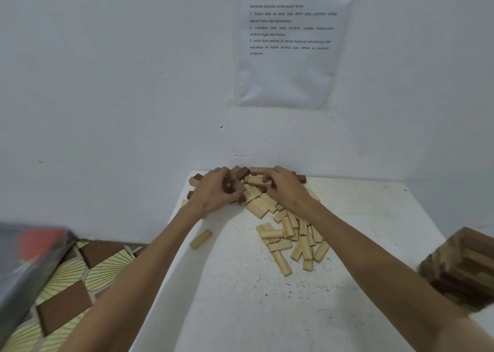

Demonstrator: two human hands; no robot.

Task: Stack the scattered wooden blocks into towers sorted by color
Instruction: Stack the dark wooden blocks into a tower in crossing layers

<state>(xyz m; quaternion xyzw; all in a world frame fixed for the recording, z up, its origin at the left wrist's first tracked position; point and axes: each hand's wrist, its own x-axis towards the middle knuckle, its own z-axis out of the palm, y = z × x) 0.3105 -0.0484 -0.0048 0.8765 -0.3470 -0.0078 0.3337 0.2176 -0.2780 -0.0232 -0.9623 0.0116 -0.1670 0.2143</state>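
Observation:
Several light wooden blocks [290,235] lie scattered on the white table [240,285], reaching back to a mixed heap of light and dark brown blocks [244,172] against the wall. My left hand [213,191] is curled around dark brown blocks [229,187] in that heap. My right hand [284,184] rests on the heap with its fingers closed on a light block [254,181]. One light block [201,239] lies alone near the table's left edge. A stacked tower of dark blocks [462,269] stands at the right edge, blurred.
The wall rises directly behind the heap, with a printed instruction sheet [291,41] taped above. Left of the table a patterned floor [74,279] and a dark flat object with a red patch [29,252] show.

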